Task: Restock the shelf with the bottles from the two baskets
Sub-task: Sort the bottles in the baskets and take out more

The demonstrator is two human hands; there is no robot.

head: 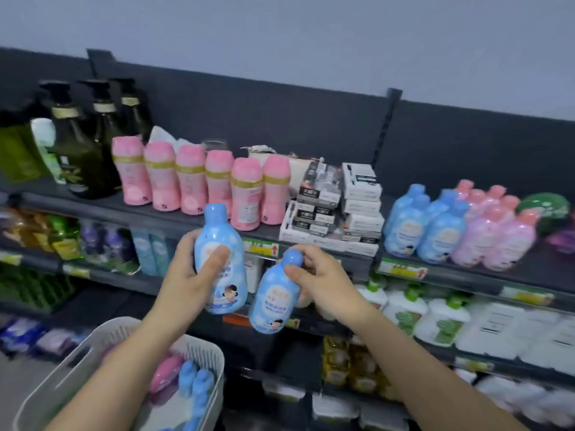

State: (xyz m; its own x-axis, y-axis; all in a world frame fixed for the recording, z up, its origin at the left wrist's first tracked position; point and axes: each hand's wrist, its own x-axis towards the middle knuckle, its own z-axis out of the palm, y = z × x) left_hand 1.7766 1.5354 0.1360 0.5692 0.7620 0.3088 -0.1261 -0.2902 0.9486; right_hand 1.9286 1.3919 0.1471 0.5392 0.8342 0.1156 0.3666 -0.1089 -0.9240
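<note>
At mid-height in front of the shelf point(541, 272), two blue bottles are in the air, one per hand. The left hand point(183, 275) is wrapped round the belly of the left bottle point(231, 275), thumb across the label, and holds it upright. The right hand point(326, 284) pinches the right bottle point(269, 303) at cap and neck, so its body hangs below the fingers, tilted a little. The two bottles are just beside each other, perhaps touching. Both are well left of the blue group point(413, 225) on the top shelf, with a stack of boxes point(336, 206) between.

The step in hand looks like carrying both across to join that group. To do it well, I would set them down one at a time. The left bottle could go first, since its grip is firm and low. It should go in upright, label out, next to its own colour and not the pink bottles point(494, 237) further right. The neck pinch on the right bottle is the weaker hold. It may swing, so move it slowly and keep it off the boxes and the standing bottles, which would tip easily.

Below the left forearm, the basket point(199, 346) holds more blue and pink bottles, so much of the restocking remains.
</note>
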